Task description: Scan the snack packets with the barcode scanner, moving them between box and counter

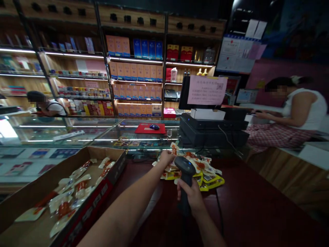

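Observation:
My right hand (191, 193) is wrapped round the handle of a dark barcode scanner (185, 168), held upright with a small blue light on its head. Stretched forward, my left hand (166, 157) is closed on a snack packet (174, 148), a small clear pouch with reddish-brown food inside. Around and behind the scanner lies a heap of similar snack packets (203, 164), with several yellow-edged packages (213, 182) at its front. The scanner's head hides part of the heap, and my left fingertips are partly hidden.
An open cardboard box (117, 161) with loose packets stands left on the dark red table (241, 206). Beyond are a glass counter (102, 132), a red mouse pad (141, 128) and a monitor (185, 92). One person (300, 103) sits right; another (52, 107) is far left.

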`<control>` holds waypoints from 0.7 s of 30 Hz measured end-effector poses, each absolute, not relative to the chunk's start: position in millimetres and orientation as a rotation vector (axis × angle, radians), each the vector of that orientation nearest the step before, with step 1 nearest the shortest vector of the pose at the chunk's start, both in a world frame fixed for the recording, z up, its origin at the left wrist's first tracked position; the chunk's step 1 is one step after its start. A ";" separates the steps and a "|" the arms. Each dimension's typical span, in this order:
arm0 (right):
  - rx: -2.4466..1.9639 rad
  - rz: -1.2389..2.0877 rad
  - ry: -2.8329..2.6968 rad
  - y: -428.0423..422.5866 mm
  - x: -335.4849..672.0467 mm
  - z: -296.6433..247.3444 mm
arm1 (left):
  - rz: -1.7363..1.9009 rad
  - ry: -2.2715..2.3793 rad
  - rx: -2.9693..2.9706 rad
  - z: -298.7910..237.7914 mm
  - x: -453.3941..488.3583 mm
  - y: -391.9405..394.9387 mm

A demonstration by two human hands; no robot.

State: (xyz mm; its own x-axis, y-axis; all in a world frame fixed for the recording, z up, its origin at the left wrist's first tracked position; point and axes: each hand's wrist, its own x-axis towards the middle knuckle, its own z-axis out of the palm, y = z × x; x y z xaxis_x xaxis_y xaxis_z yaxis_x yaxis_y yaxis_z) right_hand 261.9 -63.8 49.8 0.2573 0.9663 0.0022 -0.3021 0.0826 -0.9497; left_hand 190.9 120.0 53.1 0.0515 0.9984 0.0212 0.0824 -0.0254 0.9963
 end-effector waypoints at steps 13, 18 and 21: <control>-1.028 1.149 -0.815 -69.5 256.5 60.5 | 1.007 1.584 1.978 58.1 170.6 109.1; -1.013 1.265 -0.875 -65.0 229.1 62.8 | 0.929 1.780 2.094 95.7 96.3 107.7; -0.996 1.323 -0.956 -63.8 209.4 61.8 | 0.912 1.885 2.124 121.3 19.3 104.3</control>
